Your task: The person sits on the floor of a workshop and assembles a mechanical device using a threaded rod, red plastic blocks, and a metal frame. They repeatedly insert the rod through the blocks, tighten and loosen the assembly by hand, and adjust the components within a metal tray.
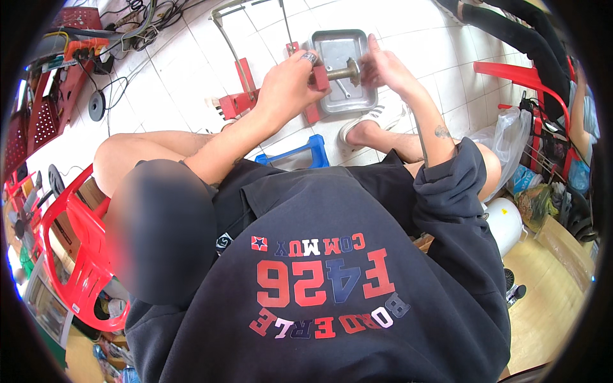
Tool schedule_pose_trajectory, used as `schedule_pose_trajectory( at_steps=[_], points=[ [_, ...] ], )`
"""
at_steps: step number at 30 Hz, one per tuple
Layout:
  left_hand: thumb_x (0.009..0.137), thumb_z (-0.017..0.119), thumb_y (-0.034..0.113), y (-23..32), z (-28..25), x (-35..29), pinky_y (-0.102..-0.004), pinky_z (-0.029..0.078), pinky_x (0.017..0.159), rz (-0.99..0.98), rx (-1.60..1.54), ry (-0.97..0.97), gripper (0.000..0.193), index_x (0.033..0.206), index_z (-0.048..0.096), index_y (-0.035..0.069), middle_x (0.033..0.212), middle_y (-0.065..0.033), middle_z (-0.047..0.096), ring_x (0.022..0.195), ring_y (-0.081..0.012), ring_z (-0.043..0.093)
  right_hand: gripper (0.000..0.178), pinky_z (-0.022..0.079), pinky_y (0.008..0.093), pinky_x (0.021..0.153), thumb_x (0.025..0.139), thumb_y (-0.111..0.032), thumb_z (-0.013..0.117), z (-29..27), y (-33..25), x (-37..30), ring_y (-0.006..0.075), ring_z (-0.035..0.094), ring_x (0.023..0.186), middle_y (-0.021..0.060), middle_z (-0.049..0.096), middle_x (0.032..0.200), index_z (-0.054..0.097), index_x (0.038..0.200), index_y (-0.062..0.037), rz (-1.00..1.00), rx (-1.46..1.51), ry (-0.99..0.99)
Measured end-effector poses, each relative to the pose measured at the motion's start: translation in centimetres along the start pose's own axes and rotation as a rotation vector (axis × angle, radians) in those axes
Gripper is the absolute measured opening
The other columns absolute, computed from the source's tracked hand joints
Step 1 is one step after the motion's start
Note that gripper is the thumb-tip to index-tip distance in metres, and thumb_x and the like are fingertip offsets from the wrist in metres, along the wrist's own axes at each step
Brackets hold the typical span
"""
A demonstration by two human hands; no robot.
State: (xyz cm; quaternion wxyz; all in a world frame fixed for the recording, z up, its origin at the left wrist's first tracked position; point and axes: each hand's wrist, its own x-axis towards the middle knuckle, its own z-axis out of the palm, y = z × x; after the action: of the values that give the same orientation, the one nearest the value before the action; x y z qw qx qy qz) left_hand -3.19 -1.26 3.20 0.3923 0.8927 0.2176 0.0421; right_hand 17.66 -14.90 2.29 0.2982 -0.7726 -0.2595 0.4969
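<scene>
White floor tiles (172, 83) cover the upper part of the frame, behind a seated person's spread bare legs. At top centre, a threaded rod (337, 74) runs crosswise over a grey metal tray (341, 45), with a red block (319, 78) at its left end and a toothed wheel (353, 71) near its right end. The left hand (286, 82) is clamped on the red block; the right hand (387, 68) is open beside the toothed wheel, one finger extended, and whether its fingertips touch the wheel cannot be told. Both hands are apart from each other. Inside the tray lies a slim metal tool (343, 90). Left of the tray stands a red metal frame (244, 75); below it, near centre, a blue stool (318, 152). Dark cables (167, 19) tangle at upper left. At upper right, another person's black-clad legs (525, 37) appear above a red chair (511, 71).
</scene>
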Motion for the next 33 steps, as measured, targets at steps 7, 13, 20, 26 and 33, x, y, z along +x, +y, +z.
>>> schedule_pose_trajectory(
  at_steps=[7, 13, 20, 26, 33],
  points=[
    [0.074, 0.084, 0.025, -0.1, 0.0, -0.1, -0.0445, 0.056, 0.078, -0.023, 0.050, 0.002, 0.050, 0.114, 0.063, 0.005, 0.102, -0.0131, 0.065, 0.092, -0.0347, 0.068, 0.111, 0.056, 0.0281, 0.071, 0.090, -0.087, 0.013, 2.1, -1.1, -0.6, 0.0201, 0.071, 0.072, 0.0154, 0.072, 0.084, 0.067, 0.115, 0.0070, 0.111, 0.052, -0.246],
    [0.074, 0.084, 0.025, -0.1, 0.0, -0.1, -0.0443, 0.056, 0.079, 0.006, 0.021, 0.011, 0.050, 0.114, 0.063, 0.004, 0.102, -0.0134, 0.065, 0.091, -0.0355, 0.068, 0.119, 0.056, 0.0323, 0.073, 0.087, -0.089, 0.005, -0.2, -1.0, -0.5, 0.0224, 0.071, 0.077, 0.0158, 0.072, 0.087, 0.065, 0.121, 0.0074, 0.212, 0.081, -0.007],
    [0.073, 0.084, 0.025, -0.1, 0.0, -0.1, -0.0445, 0.056, 0.079, -0.017, 0.024, 0.006, 0.050, 0.114, 0.063, 0.004, 0.103, -0.0138, 0.066, 0.093, -0.0352, 0.068, 0.115, 0.057, 0.0302, 0.069, 0.085, -0.092, 0.013, 1.6, -1.6, -0.9, 0.0249, 0.075, 0.080, 0.0197, 0.074, 0.094, 0.066, 0.116, 0.0051, 0.132, 0.120, -0.227],
    [0.074, 0.084, 0.025, 0.1, -0.1, 0.0, -0.0454, 0.056, 0.080, -0.005, 0.012, -0.004, 0.052, 0.116, 0.062, 0.004, 0.102, -0.0144, 0.065, 0.094, -0.0358, 0.068, 0.116, 0.058, 0.0320, 0.075, 0.088, -0.089, 0.010, 0.2, -1.0, -0.8, 0.0258, 0.075, 0.086, 0.0229, 0.072, 0.105, 0.062, 0.124, 0.0084, 0.200, 0.063, -0.054],
    [0.075, 0.083, 0.025, -0.1, -0.1, -0.1, -0.0448, 0.055, 0.082, -0.013, 0.052, 0.001, 0.052, 0.117, 0.061, 0.004, 0.105, -0.0144, 0.064, 0.097, -0.0350, 0.067, 0.122, 0.056, 0.0307, 0.066, 0.082, -0.094, 0.007, 0.7, -2.3, -2.1, 0.0241, 0.073, 0.072, 0.0200, 0.073, 0.083, 0.069, 0.105, 0.0087, 0.201, 0.025, -0.269]
  ],
)
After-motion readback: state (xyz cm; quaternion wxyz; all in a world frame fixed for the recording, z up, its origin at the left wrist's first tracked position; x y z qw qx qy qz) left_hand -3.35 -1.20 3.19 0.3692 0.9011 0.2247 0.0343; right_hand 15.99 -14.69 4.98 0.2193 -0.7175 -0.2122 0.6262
